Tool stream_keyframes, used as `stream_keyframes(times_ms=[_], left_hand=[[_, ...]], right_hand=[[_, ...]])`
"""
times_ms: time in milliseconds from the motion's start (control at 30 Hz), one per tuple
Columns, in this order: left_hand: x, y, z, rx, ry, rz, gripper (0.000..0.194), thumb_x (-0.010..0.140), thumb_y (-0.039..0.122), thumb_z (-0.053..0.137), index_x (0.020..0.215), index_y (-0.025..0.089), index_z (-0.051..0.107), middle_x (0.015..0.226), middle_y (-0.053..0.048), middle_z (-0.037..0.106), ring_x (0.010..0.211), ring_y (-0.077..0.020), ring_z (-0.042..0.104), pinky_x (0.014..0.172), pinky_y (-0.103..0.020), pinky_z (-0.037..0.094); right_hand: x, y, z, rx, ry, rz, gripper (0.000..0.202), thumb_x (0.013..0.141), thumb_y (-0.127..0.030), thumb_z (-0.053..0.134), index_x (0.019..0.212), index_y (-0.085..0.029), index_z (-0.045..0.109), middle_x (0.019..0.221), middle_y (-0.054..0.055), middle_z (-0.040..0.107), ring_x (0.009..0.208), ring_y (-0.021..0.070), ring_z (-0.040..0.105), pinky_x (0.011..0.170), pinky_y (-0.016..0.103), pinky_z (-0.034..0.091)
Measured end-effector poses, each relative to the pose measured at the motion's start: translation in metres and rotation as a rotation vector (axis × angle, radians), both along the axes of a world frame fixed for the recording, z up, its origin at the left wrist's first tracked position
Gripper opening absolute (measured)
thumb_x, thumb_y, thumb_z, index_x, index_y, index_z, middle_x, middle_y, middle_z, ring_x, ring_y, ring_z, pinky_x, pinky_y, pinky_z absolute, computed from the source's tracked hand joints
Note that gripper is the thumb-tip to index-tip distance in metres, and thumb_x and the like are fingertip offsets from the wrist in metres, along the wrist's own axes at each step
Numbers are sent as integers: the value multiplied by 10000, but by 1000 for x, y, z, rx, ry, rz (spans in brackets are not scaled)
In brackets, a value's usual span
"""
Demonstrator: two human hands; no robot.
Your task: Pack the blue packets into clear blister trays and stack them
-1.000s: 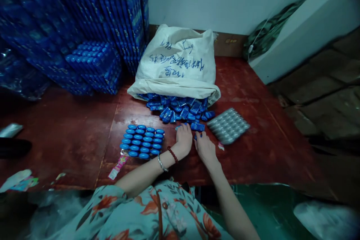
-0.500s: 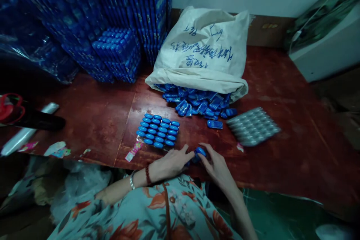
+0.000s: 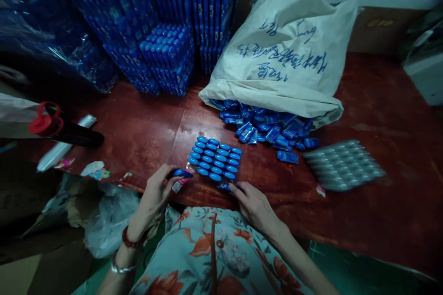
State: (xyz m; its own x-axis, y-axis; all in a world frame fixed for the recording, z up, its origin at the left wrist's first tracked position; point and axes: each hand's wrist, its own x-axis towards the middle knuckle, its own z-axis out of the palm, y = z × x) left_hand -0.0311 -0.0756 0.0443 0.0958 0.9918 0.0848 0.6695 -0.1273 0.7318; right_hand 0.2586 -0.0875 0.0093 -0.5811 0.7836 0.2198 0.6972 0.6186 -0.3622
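Observation:
My left hand (image 3: 155, 193) is closed on a small blue packet (image 3: 180, 173), by the left front corner of a tray of glossy blue oval pieces (image 3: 214, 159). My right hand (image 3: 252, 202) pinches another small blue packet (image 3: 224, 187) just below that tray's front edge. Behind the tray, a pile of loose blue packets (image 3: 273, 133) spills from the mouth of a white woven sack (image 3: 280, 55) with blue handwriting. One single packet (image 3: 287, 156) lies in front of the pile.
Clear plastic trays (image 3: 346, 164) are stacked to the right on the red-brown table (image 3: 374, 101). Tall stacks of blue packs (image 3: 169, 50) rise at the back left. A black bottle with a red lid (image 3: 72, 129) lies over a clear plastic roll (image 3: 62, 152) at the left.
My hands were together around blue packets right of the tray. They have moved apart, the left one leftward past the tray's corner, each with a packet. The view has shifted too.

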Motion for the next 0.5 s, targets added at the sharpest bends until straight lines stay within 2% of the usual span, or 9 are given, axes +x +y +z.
stream_keyframes(times_ms=[100,233,367,500], left_hand=[[0,7,-19,104,29,-14,146,891,234,456,953,165,570,837,-26,591,760,-139,574,702,-250,485],[-1,16,-39,146,199,-174,278,892,133,377,1107,165,551,992,-79,564,897,-160,562,766,-266,480],[0,23,-36,194,318,-334,290,895,120,372,1123,157,549,934,-78,559,829,-159,537,717,-257,471],[6,28,-29,207,315,-468,293,916,100,328,1096,162,551,906,-64,570,802,-134,536,706,-225,466]], right_hand=[[5,4,9,41,-38,-19,326,900,-105,358,1117,-147,598,861,88,580,777,156,543,696,263,485],[4,6,5,78,-118,-26,349,875,-60,345,1096,-132,606,810,78,564,746,155,521,691,259,468],[-4,8,7,-9,-231,-6,380,846,-30,336,1115,-144,579,915,100,572,840,176,528,746,283,468],[-15,16,23,-162,-306,27,348,818,-1,372,1064,-151,567,967,102,567,904,190,531,810,314,454]])
